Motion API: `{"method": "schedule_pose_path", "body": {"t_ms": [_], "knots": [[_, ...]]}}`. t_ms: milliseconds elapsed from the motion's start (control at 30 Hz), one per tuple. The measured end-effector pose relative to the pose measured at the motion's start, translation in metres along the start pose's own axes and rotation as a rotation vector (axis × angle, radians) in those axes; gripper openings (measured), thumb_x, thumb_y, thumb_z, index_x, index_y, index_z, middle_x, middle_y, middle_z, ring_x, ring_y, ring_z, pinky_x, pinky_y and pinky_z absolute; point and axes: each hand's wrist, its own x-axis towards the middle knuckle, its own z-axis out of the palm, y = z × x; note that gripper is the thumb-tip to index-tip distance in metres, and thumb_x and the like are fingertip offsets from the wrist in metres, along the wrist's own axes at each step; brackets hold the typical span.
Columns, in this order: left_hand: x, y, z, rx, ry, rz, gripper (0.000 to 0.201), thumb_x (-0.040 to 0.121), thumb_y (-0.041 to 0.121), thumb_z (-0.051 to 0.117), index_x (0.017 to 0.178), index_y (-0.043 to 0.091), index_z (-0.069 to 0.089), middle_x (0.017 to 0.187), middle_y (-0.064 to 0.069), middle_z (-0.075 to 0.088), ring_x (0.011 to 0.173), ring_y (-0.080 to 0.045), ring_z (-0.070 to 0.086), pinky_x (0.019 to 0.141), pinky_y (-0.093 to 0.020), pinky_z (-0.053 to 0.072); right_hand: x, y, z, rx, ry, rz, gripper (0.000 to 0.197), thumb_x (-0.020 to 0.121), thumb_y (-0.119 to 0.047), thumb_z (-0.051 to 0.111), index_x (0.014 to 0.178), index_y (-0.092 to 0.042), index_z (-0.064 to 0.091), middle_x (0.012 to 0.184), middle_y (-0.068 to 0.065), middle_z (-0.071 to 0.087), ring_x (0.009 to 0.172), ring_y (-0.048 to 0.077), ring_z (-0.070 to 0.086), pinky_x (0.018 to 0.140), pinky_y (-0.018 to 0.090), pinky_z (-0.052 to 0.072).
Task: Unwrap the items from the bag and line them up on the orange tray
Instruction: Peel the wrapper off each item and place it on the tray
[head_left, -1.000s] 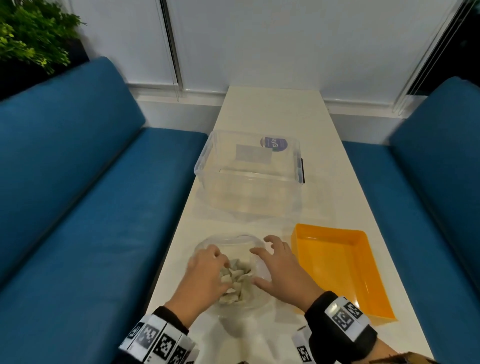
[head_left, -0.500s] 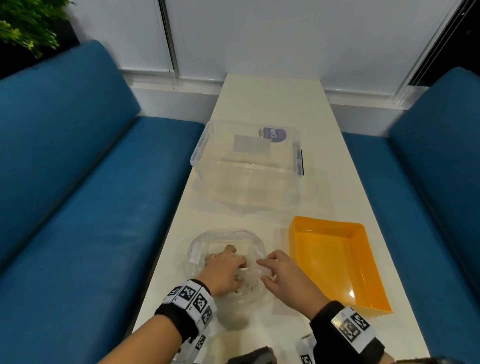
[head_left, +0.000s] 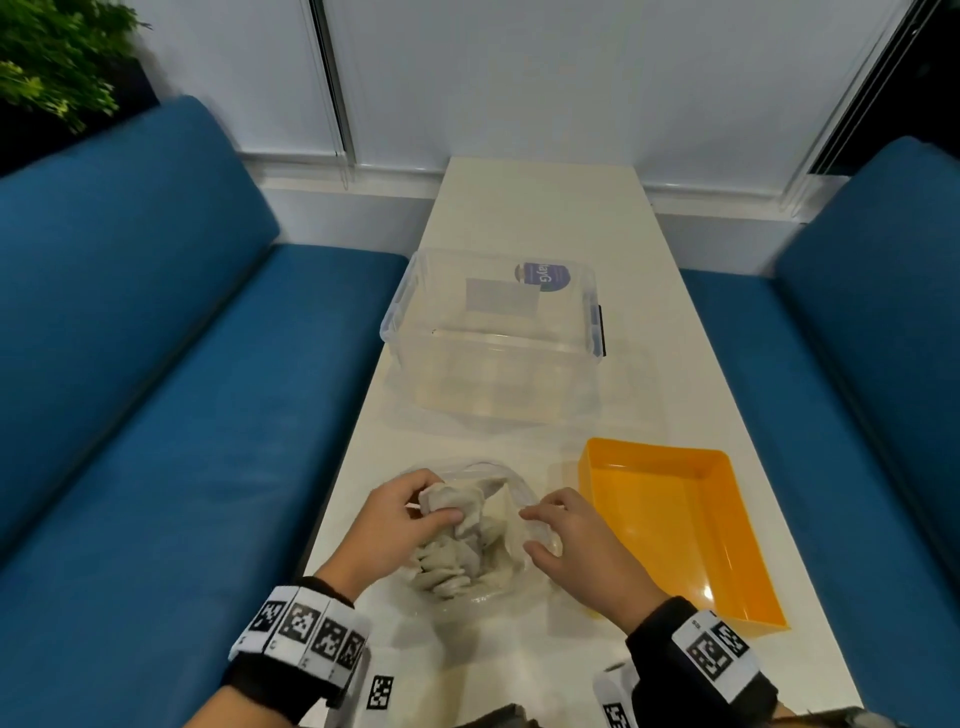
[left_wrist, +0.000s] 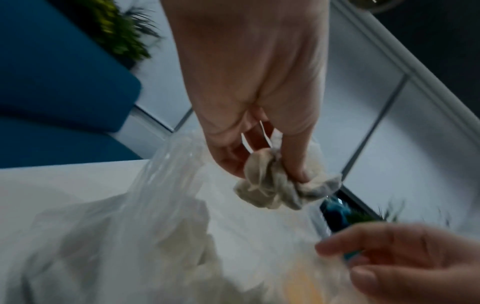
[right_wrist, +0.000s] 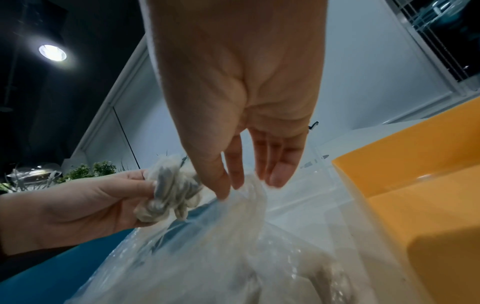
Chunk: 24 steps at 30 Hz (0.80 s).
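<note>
A clear plastic bag (head_left: 493, 470) with several pale wrapped bundles inside lies on the white table near its front edge. My left hand (head_left: 436, 506) pinches one crumpled grey-white wrapped bundle (head_left: 449, 496) just above the bag's mouth; the bundle (left_wrist: 270, 191) hangs from the fingertips in the left wrist view. My right hand (head_left: 530, 530) pinches the bag's right edge, thumb and fingers on the plastic (right_wrist: 244, 197). The orange tray (head_left: 654, 449) stands to the right of the bag with nothing in it.
A clear storage box (head_left: 493, 353) with a purple label stands behind the bag. Blue sofas (head_left: 156, 364) flank the narrow table (head_left: 545, 208) on both sides. A green plant (head_left: 52, 57) sits at the far left.
My left hand has come up out of the bag with one wrapped bundle in its fingers. The right hand stays at the bag's right edge.
</note>
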Motion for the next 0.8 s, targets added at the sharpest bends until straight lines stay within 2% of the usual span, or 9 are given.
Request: {"method": "schedule_pose_path", "body": {"t_ms": [100,233,300,367,467,533,600,700,800], "knots": [[-0.005,0.008,-0.004,-0.222,-0.001,-0.029,0.015,0.075,0.010,0.074,0.084,0.008,0.063,0.077,0.000,0.065,0.074,-0.014,0.060,0.070,-0.028,0.051,0.000,-0.009,-0.008,0.016,0.097,-0.063,0.033,0.092,-0.038,0.055,0.123,-0.027,0.055,0.126,-0.009,0.038,0.122,0.006,0.034,0.097,0.012,0.029],[-0.009,0.015,-0.005,-0.516,-0.094,-0.116,0.047,0.064,0.026,0.083,0.101,0.005,0.062,0.092,-0.009,0.072,0.084,-0.020,0.067,0.071,-0.027,0.056,0.009,-0.028,-0.021,0.374,0.110,-0.052,0.038,0.092,-0.040,0.054,0.127,-0.027,0.050,0.121,-0.016,0.049,0.107,0.000,0.050,0.085,0.012,0.042],[-0.011,0.016,-0.005,-0.601,-0.146,-0.142,0.067,0.058,0.036,0.086,0.111,0.005,0.060,0.103,-0.014,0.070,0.091,-0.023,0.067,0.076,-0.031,0.056,0.014,-0.034,-0.024,0.623,0.015,-0.011,0.039,0.093,-0.036,0.054,0.130,-0.024,0.049,0.122,-0.008,0.059,0.107,0.007,0.058,0.086,0.021,0.050],[-0.012,0.018,-0.005,-0.641,-0.194,-0.153,0.079,0.053,0.041,0.087,0.116,0.005,0.058,0.109,-0.015,0.069,0.097,-0.025,0.066,0.078,-0.032,0.056,0.016,-0.038,-0.024,0.788,-0.028,0.018,0.031,0.093,-0.031,0.055,0.121,-0.018,0.057,0.112,0.003,0.066,0.101,0.014,0.063,0.086,0.029,0.053],[-0.014,0.020,-0.004,-0.709,-0.241,-0.190,0.069,0.062,0.036,0.084,0.119,0.006,0.057,0.115,-0.017,0.067,0.100,-0.026,0.066,0.079,-0.033,0.056,0.017,-0.043,-0.022,0.973,-0.036,0.052,0.022,0.093,-0.021,0.057,0.108,-0.009,0.065,0.098,0.011,0.069,0.087,0.017,0.065,0.077,0.030,0.057],[-0.014,0.021,-0.004,-0.761,-0.248,-0.239,0.046,0.080,0.023,0.069,0.121,0.007,0.056,0.117,-0.019,0.064,0.100,-0.027,0.064,0.081,-0.035,0.056,0.018,-0.046,-0.020,1.041,-0.026,0.082,0.020,0.092,-0.017,0.058,0.107,-0.005,0.064,0.095,0.011,0.067,0.083,0.017,0.065,0.071,0.028,0.057],[-0.014,0.023,-0.004,-0.789,-0.242,-0.296,0.033,0.086,0.010,0.055,0.119,0.007,0.058,0.112,-0.019,0.065,0.095,-0.028,0.063,0.073,-0.034,0.057,0.017,-0.050,-0.016,1.064,0.006,0.116,0.020,0.092,-0.015,0.058,0.106,-0.002,0.064,0.096,0.013,0.066,0.082,0.018,0.066,0.070,0.028,0.058],[-0.014,0.029,-0.004,-0.860,-0.288,-0.388,0.032,0.082,0.018,0.046,0.100,0.008,0.070,0.096,-0.017,0.062,0.077,-0.026,0.056,0.060,-0.032,0.052,0.016,-0.054,-0.011,1.074,0.041,0.155,0.019,0.092,-0.015,0.059,0.105,-0.002,0.065,0.104,0.020,0.065,0.082,0.020,0.067,0.071,0.029,0.059],[-0.014,0.036,-0.003,-0.970,-0.364,-0.496,0.049,0.080,0.036,0.039,0.103,0.003,0.068,0.089,-0.018,0.062,0.067,-0.026,0.056,0.060,-0.034,0.049,0.013,-0.060,-0.007,1.090,0.053,0.188,0.020,0.094,-0.017,0.055,0.104,-0.002,0.064,0.106,0.022,0.066,0.080,0.021,0.066,0.072,0.027,0.058]]}}
